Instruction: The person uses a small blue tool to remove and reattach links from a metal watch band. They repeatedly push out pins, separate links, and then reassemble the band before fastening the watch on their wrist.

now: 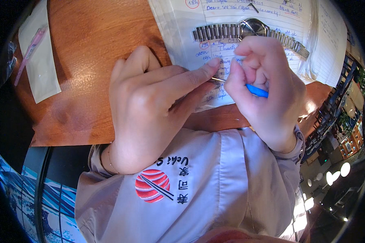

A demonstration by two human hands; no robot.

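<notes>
My right hand (269, 77) is closed round a small tool with a blue handle (257, 90) and a thin metal shaft (218, 79), which looks like a small screwdriver. The shaft points left, to the fingers of my left hand (150, 95). Those fingers are pressed together at its tip; whatever they pinch is hidden. Just beyond my right hand lies a wristwatch (254, 28) with a dark round dial and a silver metal band, stretched out across an open notebook (178, 24) with handwritten pages. A short dark strip (253, 7) rests on the page above the watch.
The wooden table (85, 36) carries a white packet (44, 69) at the far left, with a pink pen (30, 54) on it. Its near edge runs close to my light uniform shirt (215, 178). Dark chairs (328, 109) stand at the right.
</notes>
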